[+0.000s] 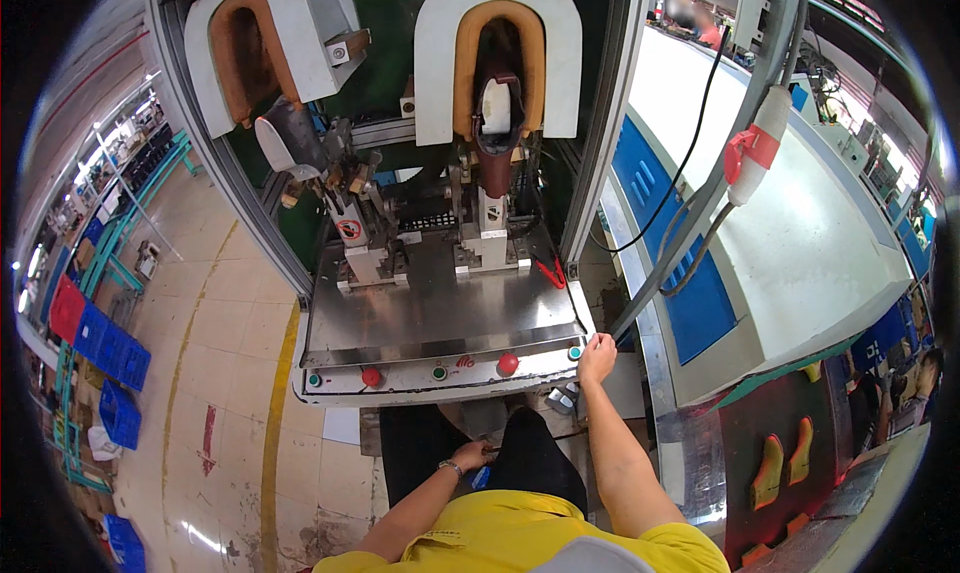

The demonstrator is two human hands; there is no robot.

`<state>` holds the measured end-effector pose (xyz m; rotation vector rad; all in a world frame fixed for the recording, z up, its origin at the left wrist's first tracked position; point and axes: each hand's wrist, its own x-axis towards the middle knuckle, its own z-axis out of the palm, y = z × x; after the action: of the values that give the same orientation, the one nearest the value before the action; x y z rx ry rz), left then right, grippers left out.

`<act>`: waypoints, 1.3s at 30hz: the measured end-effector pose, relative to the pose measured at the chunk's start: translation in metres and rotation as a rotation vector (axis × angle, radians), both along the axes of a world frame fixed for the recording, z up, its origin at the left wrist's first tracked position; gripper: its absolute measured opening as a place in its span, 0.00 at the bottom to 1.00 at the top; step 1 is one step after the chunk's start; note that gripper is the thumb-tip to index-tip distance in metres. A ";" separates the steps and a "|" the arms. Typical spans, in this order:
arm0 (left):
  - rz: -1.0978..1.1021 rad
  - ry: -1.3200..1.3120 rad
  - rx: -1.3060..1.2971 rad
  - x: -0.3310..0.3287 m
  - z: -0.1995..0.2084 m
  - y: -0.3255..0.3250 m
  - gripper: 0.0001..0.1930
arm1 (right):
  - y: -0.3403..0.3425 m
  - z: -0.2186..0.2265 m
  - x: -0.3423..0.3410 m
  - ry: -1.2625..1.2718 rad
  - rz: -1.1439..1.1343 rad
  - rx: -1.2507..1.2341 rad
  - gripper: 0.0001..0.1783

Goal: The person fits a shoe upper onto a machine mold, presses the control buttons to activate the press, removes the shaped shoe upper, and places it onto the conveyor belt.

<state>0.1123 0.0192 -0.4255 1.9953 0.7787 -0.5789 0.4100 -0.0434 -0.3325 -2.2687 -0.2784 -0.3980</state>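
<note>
At the right front corner of the machine's control panel (540,367), my right hand (597,359) is closed, its fingers curled beside a green button (574,353). I cannot tell whether the thumb presses that button. My left hand (470,456) rests low over my lap with curled fingers; what they hold, if anything, is hidden. Something blue (481,477) shows just below it. On the machine's right station, a dark brown shoe upper or boot shaft (493,173) stands in a tan U-shaped pad (500,13). The left station's white-tipped form (285,153) is tilted away from its pad (243,53).
Two red knobs, one a red ball (508,364), stand along the panel. A steel plate (440,298) lies behind it. To the right is a large white machine (790,243), with yellowish sole-shaped pieces (768,471) on a dark red belt. Blue crates (110,348) line the left.
</note>
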 end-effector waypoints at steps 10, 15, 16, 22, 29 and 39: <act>0.004 -0.061 0.011 -0.002 -0.014 0.002 0.23 | 0.000 -0.001 0.000 0.021 0.007 0.007 0.09; 0.013 -0.131 0.021 -0.005 -0.015 0.001 0.23 | 0.000 0.002 -0.002 0.047 0.005 0.012 0.09; 0.007 -0.149 0.019 -0.005 -0.011 0.000 0.23 | -0.001 0.001 -0.002 0.052 -0.002 0.014 0.10; 0.006 -0.204 0.058 -0.007 -0.016 0.001 0.22 | 0.000 0.002 0.002 0.176 -0.017 0.060 0.12; 0.048 -0.349 -0.164 -0.015 0.025 0.002 0.17 | 0.032 0.232 -0.033 -0.287 0.506 0.708 0.15; 0.156 -0.970 -0.562 0.013 0.224 0.032 0.10 | 0.073 0.414 -0.063 -1.136 0.703 0.255 0.07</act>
<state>0.1257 0.0514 -0.2020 1.4097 0.1272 0.2664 0.3466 0.0296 0.0814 -1.3390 -1.4302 -1.1998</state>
